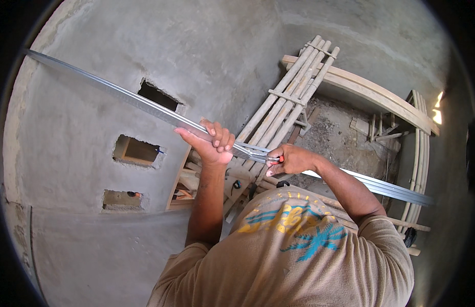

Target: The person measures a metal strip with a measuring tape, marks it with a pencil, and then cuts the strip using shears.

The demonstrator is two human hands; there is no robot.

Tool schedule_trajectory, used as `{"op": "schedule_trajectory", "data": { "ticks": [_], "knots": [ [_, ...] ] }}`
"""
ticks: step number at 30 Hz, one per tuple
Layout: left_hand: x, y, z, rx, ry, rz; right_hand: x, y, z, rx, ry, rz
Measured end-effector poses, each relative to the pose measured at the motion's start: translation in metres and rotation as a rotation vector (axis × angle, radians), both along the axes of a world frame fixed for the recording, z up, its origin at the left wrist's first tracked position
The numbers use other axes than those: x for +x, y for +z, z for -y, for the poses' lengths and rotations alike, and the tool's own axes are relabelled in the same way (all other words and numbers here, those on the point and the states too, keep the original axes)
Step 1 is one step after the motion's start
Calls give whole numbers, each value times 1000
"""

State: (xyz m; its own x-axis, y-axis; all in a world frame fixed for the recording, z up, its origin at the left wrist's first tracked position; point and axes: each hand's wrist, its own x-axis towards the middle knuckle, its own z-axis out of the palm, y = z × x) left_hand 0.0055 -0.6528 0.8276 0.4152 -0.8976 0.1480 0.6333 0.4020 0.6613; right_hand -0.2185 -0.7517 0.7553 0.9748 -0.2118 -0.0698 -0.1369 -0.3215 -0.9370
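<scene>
A long, thin silvery metal channel (pixel 120 94) runs from the far left of the view down to the middle, in front of my body. My left hand (pixel 211 146) is wrapped around it near its close end, fingers over the top edge. In my right hand (pixel 295 159) is a pair of metal snips (pixel 274 159) with a bit of red handle showing. The jaws are against the channel just right of my left hand; whether they have cut into it I cannot tell. More silvery metal channel (pixel 381 187) extends to the right beneath my right forearm.
Bamboo poles (pixel 291 100) lashed into a platform stand ahead, with a wooden plank (pixel 370 87) running right to more poles (pixel 419 153). Rubble covers the floor (pixel 340 125) between them. The grey wall (pixel 73 138) has several rough rectangular openings. A wooden box (pixel 180 203) holds tools.
</scene>
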Motion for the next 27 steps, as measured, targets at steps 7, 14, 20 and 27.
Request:
{"op": "schedule_trajectory", "data": {
  "ticks": [7, 14, 20, 27],
  "knots": [
    [0, -1, -1, -7, -2, 5, 3, -12, -3, 23, 2, -8],
    [2, -3, -2, -21, -23, 5, 4, -4, -4, 17, -16, -28],
    [4, -6, -2, -5, -12, 1, 2, 2, -8, 3, -50, -51],
    [7, -10, 0, 86, 77, -8, 9, -20, -23, -27, -157, -27]
  ]
}}
